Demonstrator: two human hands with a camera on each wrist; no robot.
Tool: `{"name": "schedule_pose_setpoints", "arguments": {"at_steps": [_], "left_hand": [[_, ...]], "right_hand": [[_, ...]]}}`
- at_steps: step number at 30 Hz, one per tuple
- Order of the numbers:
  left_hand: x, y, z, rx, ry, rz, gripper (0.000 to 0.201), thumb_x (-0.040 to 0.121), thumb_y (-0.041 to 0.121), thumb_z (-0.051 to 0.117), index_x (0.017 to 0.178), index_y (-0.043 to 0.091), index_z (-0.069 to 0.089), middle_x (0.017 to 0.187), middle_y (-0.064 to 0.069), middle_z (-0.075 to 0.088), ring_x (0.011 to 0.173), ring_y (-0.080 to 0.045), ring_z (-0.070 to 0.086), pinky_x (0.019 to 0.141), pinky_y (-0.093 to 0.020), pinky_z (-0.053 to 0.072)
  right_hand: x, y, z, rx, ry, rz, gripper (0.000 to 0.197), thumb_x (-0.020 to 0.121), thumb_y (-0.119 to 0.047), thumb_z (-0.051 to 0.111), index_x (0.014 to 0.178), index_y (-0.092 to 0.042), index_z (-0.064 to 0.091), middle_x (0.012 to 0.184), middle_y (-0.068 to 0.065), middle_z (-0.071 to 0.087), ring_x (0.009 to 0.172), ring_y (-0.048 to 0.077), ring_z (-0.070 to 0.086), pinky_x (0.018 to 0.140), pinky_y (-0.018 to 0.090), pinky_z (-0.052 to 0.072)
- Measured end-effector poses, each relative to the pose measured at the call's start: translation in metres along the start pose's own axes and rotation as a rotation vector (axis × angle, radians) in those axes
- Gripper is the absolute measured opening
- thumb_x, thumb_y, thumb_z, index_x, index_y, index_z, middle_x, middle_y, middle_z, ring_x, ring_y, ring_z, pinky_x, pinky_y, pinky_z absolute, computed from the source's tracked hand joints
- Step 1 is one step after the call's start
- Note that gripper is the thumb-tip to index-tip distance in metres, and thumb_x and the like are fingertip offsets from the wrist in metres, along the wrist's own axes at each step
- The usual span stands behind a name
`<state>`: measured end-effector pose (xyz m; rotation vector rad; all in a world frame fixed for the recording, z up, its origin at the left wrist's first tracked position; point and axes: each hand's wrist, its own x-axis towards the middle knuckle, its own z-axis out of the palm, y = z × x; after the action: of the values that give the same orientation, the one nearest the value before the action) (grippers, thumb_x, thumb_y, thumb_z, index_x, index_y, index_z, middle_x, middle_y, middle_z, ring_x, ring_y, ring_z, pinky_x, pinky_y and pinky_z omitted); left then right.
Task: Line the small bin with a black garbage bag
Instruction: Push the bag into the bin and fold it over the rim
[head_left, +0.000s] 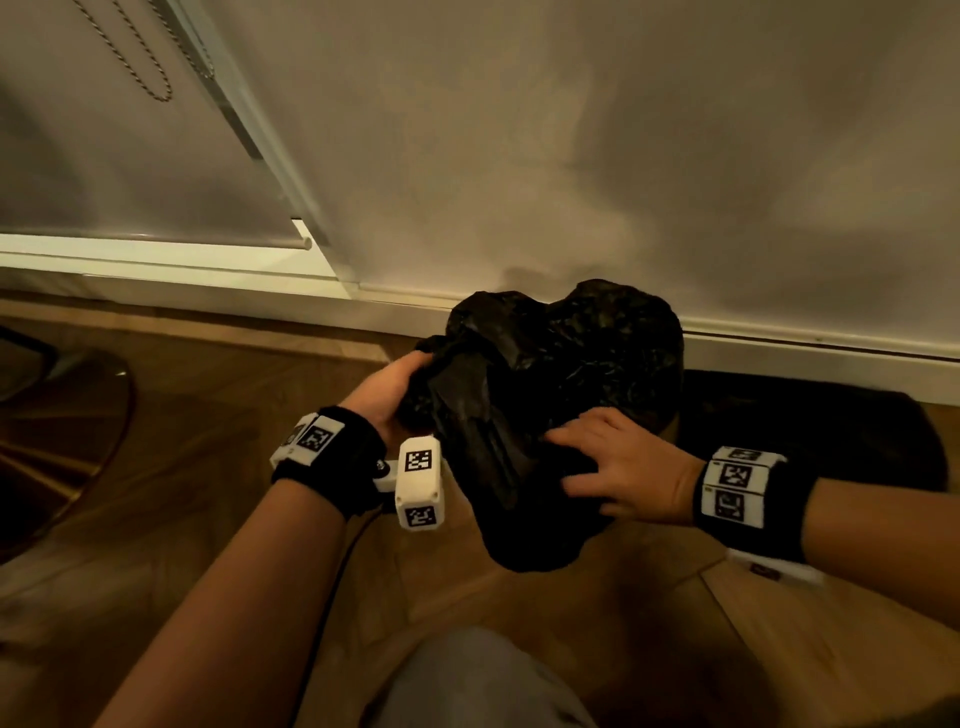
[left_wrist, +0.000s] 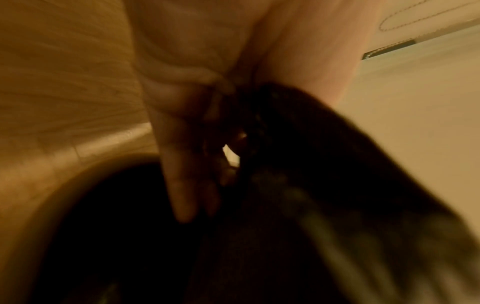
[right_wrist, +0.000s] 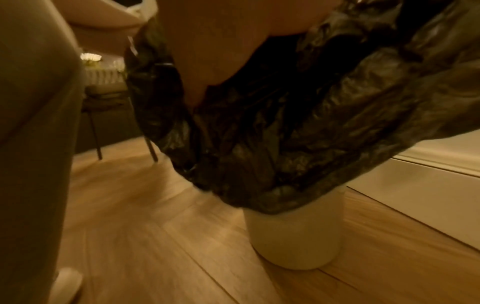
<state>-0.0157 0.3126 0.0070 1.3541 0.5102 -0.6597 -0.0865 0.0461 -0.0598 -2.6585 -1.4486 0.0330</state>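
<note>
Black wristbands with white marker blocks sit on both forearms in the head view; going left to right, the left hand (head_left: 387, 387) is at nine o'clock of the black garbage bag (head_left: 550, 395), its fingers curled into the crumpled plastic and gripping a fold of it; the left wrist view is blurred, but it shows the fingers (left_wrist: 182, 185) lying along the dark film beside a round dark opening; the bag bulges up in a rumpled mound over the small bin (right_wrist: 293, 238), near the white baseboard (head_left: 810, 358), and its gathered edge hangs over the rim and partway down the pale wall; the bin stands upright on the wooden floor (head_left: 234, 395); the right hand (head_left: 631, 470) is at four o'clock of the bag, fingers spread and bent over the plastic, holding it down against the bin's side; a dark mat (head_left: 831, 431) lies at three o'clock, along the wall.
</note>
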Motion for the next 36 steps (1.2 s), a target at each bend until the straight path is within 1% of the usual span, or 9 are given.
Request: {"name": "schedule_pose_setpoints", "arguments": {"at_steps": [5,8,11,14,19,25,29,33,36], "left_hand": [[-0.011,-0.004,-0.008,-0.007,-0.105,0.132,0.033,0.095,0.014,0.049,0.127,0.009,0.047,0.098,-0.014,0.062,0.051,-0.013,0.065,0.040,-0.020,0.049],[-0.010,-0.004,-0.025,0.060,-0.001,0.271,0.043,0.091,-0.003,0.048,0.128,0.019,0.043,0.119,-0.017,0.054,0.053,-0.013,0.061,0.034,-0.017,0.042],[-0.011,0.001,-0.040,0.539,0.293,0.403,0.033,0.087,-0.005,0.055,0.103,0.023,0.054,0.117,-0.017,0.057,0.068,-0.020,0.061,0.041,-0.020,0.049],[-0.010,0.001,-0.046,0.721,0.257,0.422,0.037,0.083,-0.005,0.060,0.108,0.022,0.050,0.114,-0.009,0.058,0.089,-0.022,0.060,0.059,-0.023,0.051],[-0.007,0.002,-0.038,0.649,0.062,0.409,0.048,0.084,-0.005,0.060,0.122,0.020,0.044,0.117,-0.007,0.055,0.086,-0.010,0.059,0.054,-0.014,0.054],[0.002,-0.014,-0.037,0.530,-0.055,0.377,0.048,0.082,-0.010,0.059,0.118,0.019,0.049,0.080,-0.014,0.057,0.076,-0.025,0.059,0.057,-0.022,0.053],[0.010,-0.027,-0.045,0.450,-0.054,0.377,0.045,0.085,-0.001,0.062,0.122,0.019,0.048,0.065,-0.005,0.048,0.058,-0.015,0.054,0.049,-0.018,0.047],[0.014,-0.029,-0.054,0.417,-0.009,0.342,0.036,0.084,0.026,0.068,0.118,0.019,0.055,0.087,-0.007,0.067,0.064,-0.016,0.062,0.057,-0.026,0.051],[0.016,-0.020,-0.054,0.395,0.064,0.303,0.050,0.075,0.062,0.064,0.102,0.020,0.061,0.091,-0.003,0.065,0.075,-0.021,0.064,0.064,-0.034,0.052]], "right_hand": [[0.007,0.015,-0.051,0.638,0.111,0.287,0.031,0.083,-0.015,0.044,0.109,-0.014,0.061,0.109,-0.002,0.060,0.102,0.010,0.056,0.090,0.020,0.045],[0.016,0.039,-0.070,0.637,0.102,0.442,0.023,0.094,-0.004,0.041,0.107,-0.013,0.059,0.101,0.001,0.066,0.091,0.009,0.062,0.078,0.020,0.045],[0.022,0.062,-0.076,0.437,-0.256,0.547,0.022,0.095,-0.013,0.046,0.111,-0.013,0.061,0.108,0.006,0.067,0.099,0.022,0.063,0.087,0.032,0.047],[0.034,0.068,-0.101,0.573,-0.524,0.532,0.031,0.087,-0.020,0.063,0.118,-0.022,0.058,0.113,0.001,0.064,0.097,0.017,0.061,0.083,0.024,0.050],[0.084,0.060,-0.117,0.784,-0.098,0.534,0.051,0.087,-0.040,0.064,0.134,-0.033,0.045,0.131,-0.001,0.047,0.120,0.014,0.045,0.102,0.028,0.038],[0.132,0.043,-0.024,0.614,-0.738,0.610,0.044,0.099,-0.030,0.038,0.137,-0.009,0.048,0.143,0.015,0.045,0.130,0.032,0.043,0.114,0.039,0.029],[0.147,0.048,-0.026,0.765,-0.785,0.803,0.037,0.095,-0.037,0.047,0.121,-0.014,0.058,0.109,0.005,0.061,0.099,0.023,0.057,0.101,0.035,0.043],[0.148,0.058,-0.038,0.676,-0.857,0.628,0.045,0.090,-0.051,0.051,0.126,-0.026,0.059,0.132,-0.001,0.059,0.115,0.020,0.056,0.108,0.036,0.040],[0.132,0.066,-0.083,0.719,-0.563,0.567,0.028,0.088,-0.045,0.059,0.106,-0.028,0.073,0.108,-0.016,0.071,0.098,0.005,0.065,0.094,0.022,0.047]]}}
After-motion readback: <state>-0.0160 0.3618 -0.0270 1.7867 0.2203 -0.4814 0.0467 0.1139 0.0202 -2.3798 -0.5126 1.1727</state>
